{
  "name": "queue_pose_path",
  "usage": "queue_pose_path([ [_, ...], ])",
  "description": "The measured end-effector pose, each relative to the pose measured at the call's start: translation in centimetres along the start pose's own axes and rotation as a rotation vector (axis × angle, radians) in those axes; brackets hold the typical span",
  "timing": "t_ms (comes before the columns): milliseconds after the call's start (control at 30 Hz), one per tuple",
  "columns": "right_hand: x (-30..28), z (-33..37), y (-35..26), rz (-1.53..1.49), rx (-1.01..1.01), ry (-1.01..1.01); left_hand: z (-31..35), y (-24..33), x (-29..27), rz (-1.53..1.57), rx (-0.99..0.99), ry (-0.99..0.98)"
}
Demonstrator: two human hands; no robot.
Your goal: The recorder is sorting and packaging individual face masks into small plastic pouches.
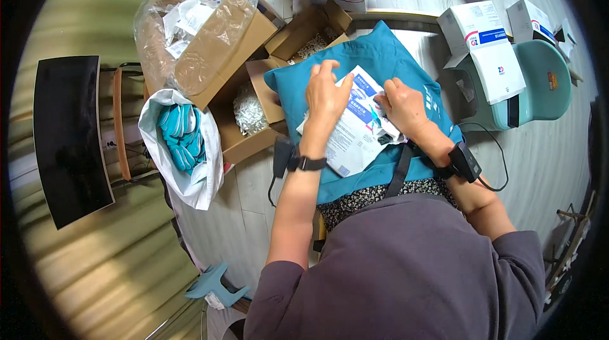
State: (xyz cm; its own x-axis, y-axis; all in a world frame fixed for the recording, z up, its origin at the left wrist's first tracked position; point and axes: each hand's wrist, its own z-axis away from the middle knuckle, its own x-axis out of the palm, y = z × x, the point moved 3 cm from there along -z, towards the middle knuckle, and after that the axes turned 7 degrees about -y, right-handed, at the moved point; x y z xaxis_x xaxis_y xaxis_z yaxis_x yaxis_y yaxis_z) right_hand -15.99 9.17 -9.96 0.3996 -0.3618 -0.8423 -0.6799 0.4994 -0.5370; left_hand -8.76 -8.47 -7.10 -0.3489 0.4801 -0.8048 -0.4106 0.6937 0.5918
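Observation:
A flat white and blue printed packet [350, 140] lies tilted on a teal cloth bag [380, 48] across my lap. Over the packet's upper left edge, my left hand [325, 99] has its fingers spread, with the thumb beside that edge. My right hand [405, 108] is closed at the packet's right edge, fingers curled inward; whatever they pinch is hidden. Just below those fingers show a small teal piece and a crumpled white wrapper [387, 130] with dark and purple marks. Both wrists wear black straps with small dark boxes.
At left stands a white sack [212, 175] of teal folded pieces. Open cardboard boxes [238, 150] hold white shreds; a clear plastic bag [149, 42] with white packets sits behind. White and blue cartons [472, 23] lie at right by a pale green chair [542, 80].

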Motion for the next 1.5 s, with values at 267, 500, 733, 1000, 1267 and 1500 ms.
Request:
queue_pose_path([
  [267,-2.6,-0.3,1.5,-0.539,0.154,0.209,1.3,2.7,0.4,0.146,0.067,-0.057],
  [500,-3.6,-1.7,0.1,-0.986,0.119,-0.143,3.4,4.5,-1.3,0.453,0.127,-0.177],
  [733,-3.8,-0.6,-2.0,-0.78,0.058,0.059,4.3,4.0,-0.5,0.341,0.13,-0.269],
  [1000,0.6,-2.0,1.2,-0.567,0.35,0.067,9.0,9.1,-1.5,0.182,0.613,0.012],
  [1267,-0.1,-2.8,4.3,-0.4,0.367,0.168,12.2,10.3,-7.8,0.563,0.413,-0.129],
  [1500,-1.2,-1.7,4.6,-0.552,0.388,0.198,10.1,2.9,-5.7,0.679,0.03,-0.03],
])
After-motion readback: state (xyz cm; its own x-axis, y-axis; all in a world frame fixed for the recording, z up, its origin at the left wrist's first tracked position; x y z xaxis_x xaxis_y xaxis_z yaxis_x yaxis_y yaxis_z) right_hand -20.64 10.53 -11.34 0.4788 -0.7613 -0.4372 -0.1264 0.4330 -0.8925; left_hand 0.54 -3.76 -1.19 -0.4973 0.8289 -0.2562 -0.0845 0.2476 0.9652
